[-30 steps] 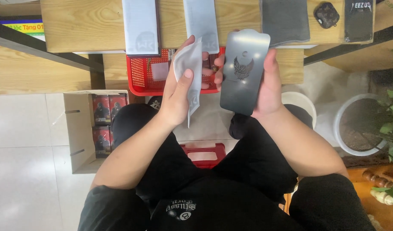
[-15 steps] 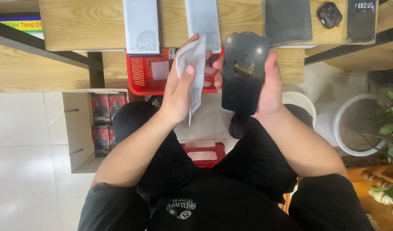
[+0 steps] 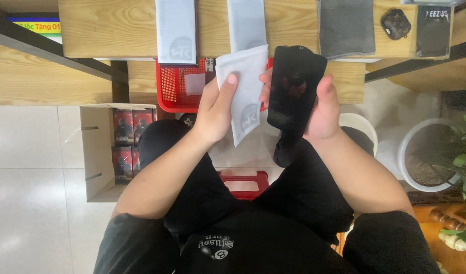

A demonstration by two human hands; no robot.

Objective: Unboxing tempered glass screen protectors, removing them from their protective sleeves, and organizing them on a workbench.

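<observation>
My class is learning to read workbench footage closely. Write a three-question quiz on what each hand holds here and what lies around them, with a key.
1. True or false: the left hand holds a white sleeve.
2. Multiple choice: the right hand holds
A. a red basket
B. a black glossy panel
C. a grey cloth
3. Short answer: what stands on the floor on the person's left, and what is in it?

Key
1. True; its thumb lies across the sleeve's face.
2. B. The red basket sits under the wooden bench; the grey cloth lies on the bench.
3. An open cardboard box holding small dark packages.
</observation>
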